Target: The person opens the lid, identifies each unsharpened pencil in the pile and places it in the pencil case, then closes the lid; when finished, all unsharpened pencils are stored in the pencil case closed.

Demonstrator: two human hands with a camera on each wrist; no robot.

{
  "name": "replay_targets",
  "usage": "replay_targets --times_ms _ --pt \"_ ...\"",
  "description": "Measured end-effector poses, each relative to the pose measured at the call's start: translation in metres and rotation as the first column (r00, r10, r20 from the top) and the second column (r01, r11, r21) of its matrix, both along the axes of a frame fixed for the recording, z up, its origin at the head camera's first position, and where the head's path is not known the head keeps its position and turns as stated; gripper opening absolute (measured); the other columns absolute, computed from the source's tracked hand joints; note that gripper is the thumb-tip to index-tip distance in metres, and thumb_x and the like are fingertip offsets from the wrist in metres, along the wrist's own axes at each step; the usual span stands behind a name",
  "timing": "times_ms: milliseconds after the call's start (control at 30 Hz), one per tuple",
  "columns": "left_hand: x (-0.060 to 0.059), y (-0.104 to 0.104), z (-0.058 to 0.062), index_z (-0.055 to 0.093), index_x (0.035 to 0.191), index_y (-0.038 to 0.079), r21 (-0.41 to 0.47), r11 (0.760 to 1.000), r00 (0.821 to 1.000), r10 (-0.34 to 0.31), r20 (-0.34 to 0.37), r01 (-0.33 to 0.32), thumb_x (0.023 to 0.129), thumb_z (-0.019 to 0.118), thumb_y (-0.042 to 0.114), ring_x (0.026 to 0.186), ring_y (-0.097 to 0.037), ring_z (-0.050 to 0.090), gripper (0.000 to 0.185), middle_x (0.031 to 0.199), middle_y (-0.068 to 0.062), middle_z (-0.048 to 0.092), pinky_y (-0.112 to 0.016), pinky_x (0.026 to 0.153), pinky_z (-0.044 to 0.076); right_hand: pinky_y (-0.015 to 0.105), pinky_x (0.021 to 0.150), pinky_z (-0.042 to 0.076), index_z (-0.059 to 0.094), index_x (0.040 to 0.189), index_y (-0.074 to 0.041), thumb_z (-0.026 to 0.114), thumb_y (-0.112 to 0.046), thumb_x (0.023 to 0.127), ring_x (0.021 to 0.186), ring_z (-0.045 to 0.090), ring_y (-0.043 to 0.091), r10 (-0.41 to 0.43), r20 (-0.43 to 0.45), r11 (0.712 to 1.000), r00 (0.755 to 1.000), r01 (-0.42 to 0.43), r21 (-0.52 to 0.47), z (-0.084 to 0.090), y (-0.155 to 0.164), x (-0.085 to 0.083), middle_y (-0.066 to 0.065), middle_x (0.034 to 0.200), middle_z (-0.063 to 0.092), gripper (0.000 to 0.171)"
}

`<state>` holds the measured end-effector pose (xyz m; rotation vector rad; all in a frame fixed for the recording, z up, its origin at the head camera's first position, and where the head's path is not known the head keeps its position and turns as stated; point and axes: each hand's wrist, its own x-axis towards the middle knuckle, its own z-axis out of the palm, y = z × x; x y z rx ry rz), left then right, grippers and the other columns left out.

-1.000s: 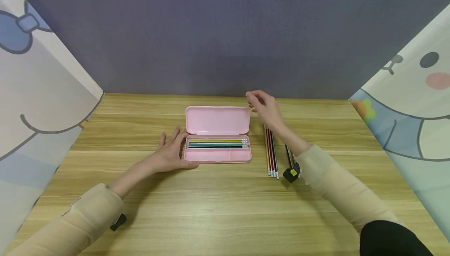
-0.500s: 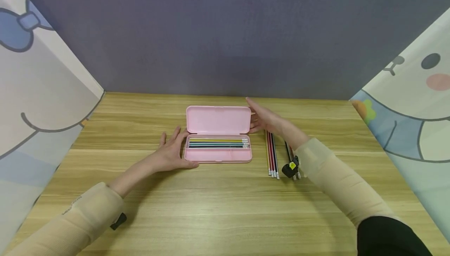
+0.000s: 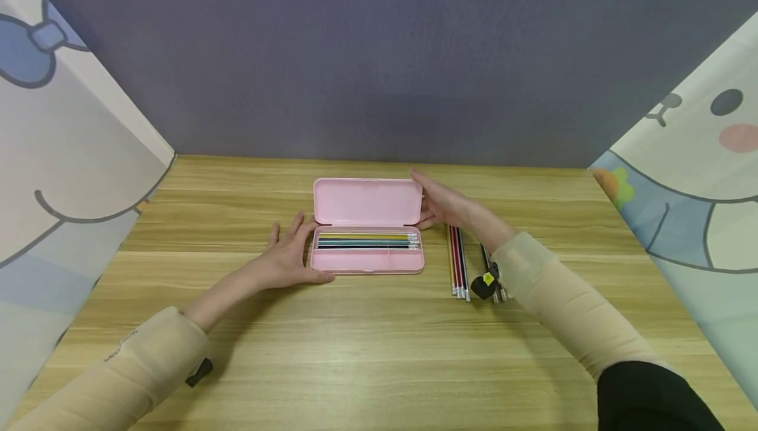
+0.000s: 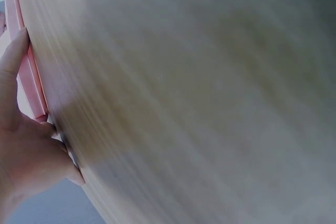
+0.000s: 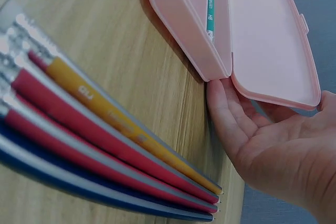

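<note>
A pink pencil case [image 3: 349, 262] lies with its lid [image 3: 367, 202] folded back, and several pencils [image 3: 364, 241] fill its rear compartment. My left hand [image 3: 285, 260] spans the case's left end, thumb at the front edge and index finger at the back corner. In the left wrist view, the thumb [image 4: 14, 51] lies along the case's side. At the right end, my right hand [image 3: 445, 204] holds the lid's side edge. The right wrist view shows its fingers [image 5: 228, 111] reaching behind the lid by the hinge, the thumb near the lid's outer corner.
A row of striped pencils [image 3: 457, 263] in yellow, red and dark blue lies right of the case, under the right wrist. More pencils [image 3: 499, 295] sit further right, partly hidden by the sleeve and wrist camera. A dark panel [image 3: 379, 89] rises behind the wooden table [image 3: 355, 352].
My right hand has come down from above the lid's right corner to the lid's right edge, its fingers going behind it. The left hand and the case stay in place.
</note>
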<state>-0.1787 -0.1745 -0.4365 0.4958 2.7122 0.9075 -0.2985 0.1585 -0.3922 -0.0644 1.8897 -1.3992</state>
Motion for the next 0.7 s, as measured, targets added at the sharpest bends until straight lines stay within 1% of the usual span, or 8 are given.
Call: replay_targets --times_ms 200,367,533,700 --pt "0.0012 0.0002 0.0003 0.031 0.147 0.016 0.002 1.0 1.0 0.001 -0.001 -0.001 0.077 0.088 0.049 0.159 -0.052 0.003 0.096 0.17 -0.017 0.027 -0.079 0.117 -0.008 0.035 0.081 0.062 0.037 0.148 -0.004 0.018 -0.068 0.105 0.084 0.075 0.019 -0.009 0.009 1.0 1.0 0.009 0.007 -0.0014 -0.0006 0.0009 0.008 0.102 0.07 0.079" --pt "0.0012 0.0008 0.001 0.031 0.147 0.016 0.002 1.0 1.0 0.002 0.004 -0.002 0.077 0.088 0.048 0.159 -0.051 0.003 0.096 0.169 -0.018 0.027 -0.079 0.117 -0.009 0.035 0.081 0.062 0.038 0.147 -0.003 0.019 -0.068 0.105 0.084 0.076 0.02 -0.016 0.016 1.0 1.0 0.016 -0.009 -0.0019 0.0012 0.0007 0.007 0.101 0.07 0.079" --pt "0.0012 0.0013 0.0018 0.032 0.146 0.015 0.0 1.0 1.0 0.006 0.015 -0.006 0.077 0.088 0.047 0.16 -0.05 0.003 0.096 0.17 -0.018 0.026 -0.078 0.118 -0.009 0.034 0.081 0.062 0.038 0.147 -0.003 0.021 -0.066 0.105 0.086 0.076 0.02 0.002 0.01 0.999 1.0 -0.002 -0.034 -0.0018 0.0027 0.0007 0.007 0.103 0.071 0.078" --pt "0.0015 0.0011 0.0026 0.032 0.147 0.015 -0.001 1.0 1.0 0.008 0.017 -0.008 0.076 0.088 0.047 0.16 -0.05 0.003 0.096 0.169 -0.018 0.028 -0.078 0.118 -0.009 0.035 0.084 0.061 0.041 0.145 -0.005 0.022 -0.063 0.107 0.086 0.075 0.019 0.028 0.004 0.997 1.0 -0.027 -0.073 -0.0017 0.0054 0.0018 0.003 0.099 0.072 0.072"
